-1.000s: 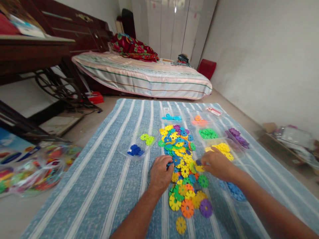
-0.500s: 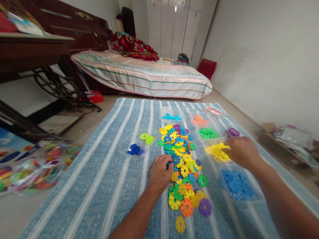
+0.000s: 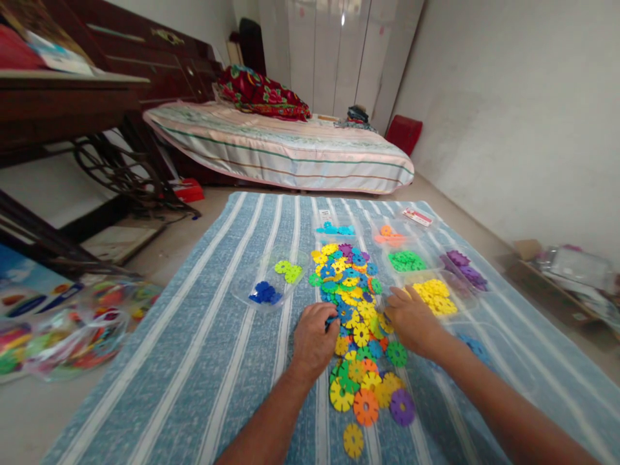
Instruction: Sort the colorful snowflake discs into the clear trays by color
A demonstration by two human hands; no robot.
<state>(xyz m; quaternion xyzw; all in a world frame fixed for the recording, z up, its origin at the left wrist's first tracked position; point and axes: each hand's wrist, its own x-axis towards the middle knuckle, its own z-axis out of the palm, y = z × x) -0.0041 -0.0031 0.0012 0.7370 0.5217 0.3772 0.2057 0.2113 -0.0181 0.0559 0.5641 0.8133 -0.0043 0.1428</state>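
A long heap of snowflake discs (image 3: 361, 334) in mixed colours lies on the striped cloth (image 3: 194, 323). At its left edge my left hand (image 3: 314, 339) is closed, with a blue snowflake disc (image 3: 332, 319) pinched between thumb and fingers. My right hand (image 3: 414, 323) reaches over the heap's right edge with fingers apart, and no disc shows in them. Just beyond it stands a clear box of yellow discs (image 3: 436, 297). The right forearm partly covers the box of blue discs (image 3: 475, 349).
Other clear boxes hold green discs (image 3: 407, 261), purple discs (image 3: 465, 270), orange discs (image 3: 390, 235) and light blue discs (image 3: 336, 230). To the left, one box holds dark blue discs (image 3: 265, 293) and lime discs (image 3: 289, 271). A bed (image 3: 281, 152) stands beyond.
My right hand has moved left from the yellow and purple boxes to the heap's right edge. The purple and yellow discs show more fully. My left hand keeps its place with the blue disc.
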